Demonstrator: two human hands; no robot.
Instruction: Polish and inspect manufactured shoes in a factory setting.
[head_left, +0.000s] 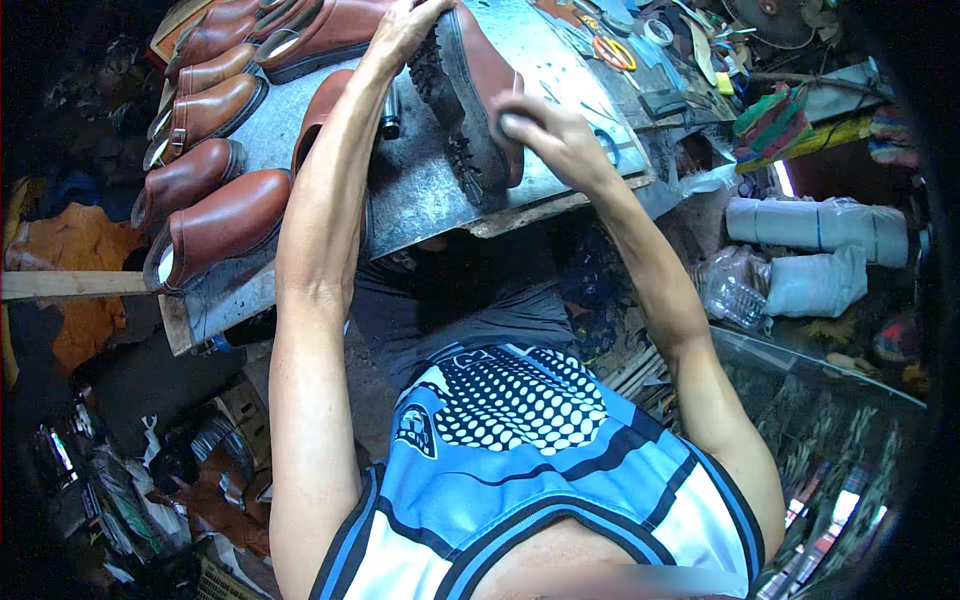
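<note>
A reddish-brown leather boot (488, 62) with a black lugged sole is tilted on its side at the table's far middle, its sole turned left. My left hand (408, 28) grips its far end at the top of the view, fingers partly cut off by the frame edge. Against the boot's right side presses my right hand (555, 138), slightly blurred, with its fingers closed around a small dark piece I cannot make out. A dark cylinder (390, 112) stands behind my left forearm. Part of another brown shoe (320, 110) is hidden by that forearm.
Several brown shoes and clogs (228, 215) line the left side of the metal-topped table (425, 185). Orange-handled scissors (613, 52) and other tools lie at the far right. Wrapped white rolls (815, 225) are stacked to the right. Leather scraps (75, 265) hang at left.
</note>
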